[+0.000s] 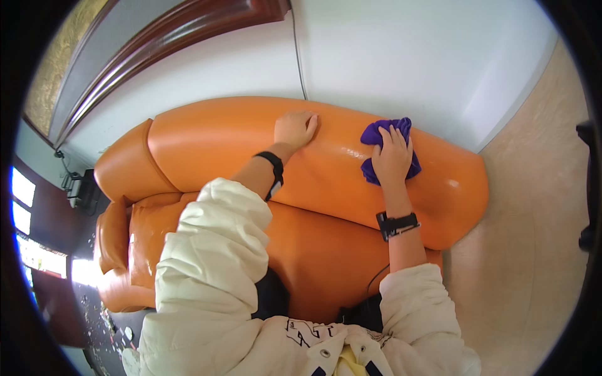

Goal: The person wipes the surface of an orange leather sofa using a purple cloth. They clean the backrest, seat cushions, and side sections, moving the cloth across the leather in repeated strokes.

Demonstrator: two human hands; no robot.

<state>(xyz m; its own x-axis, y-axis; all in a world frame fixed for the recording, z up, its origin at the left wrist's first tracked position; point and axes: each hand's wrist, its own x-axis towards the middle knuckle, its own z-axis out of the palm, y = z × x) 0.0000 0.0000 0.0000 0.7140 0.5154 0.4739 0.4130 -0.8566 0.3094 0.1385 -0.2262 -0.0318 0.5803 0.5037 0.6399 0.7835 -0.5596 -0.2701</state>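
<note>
An orange sofa (213, 135) with a smooth, glossy surface stretches across in front of me. My right hand (392, 156) presses a crumpled purple cloth (371, 133) against the right part of its backrest, fingers lying over the fabric. Cloth shows on both sides of the hand. Farther left, my left hand (293, 130) leans on the backrest with its fingers curled in and the thumb beside them; no object shows in it. Black bands circle both wrists.
Behind the sofa rises a white wall (389, 56) with a thin cable (296, 56) hanging down it. A dark wooden frame (188, 31) juts in at upper left. An orange cushion (143, 232) sits on the seat's left. Pale floor (520, 250) lies to the right.
</note>
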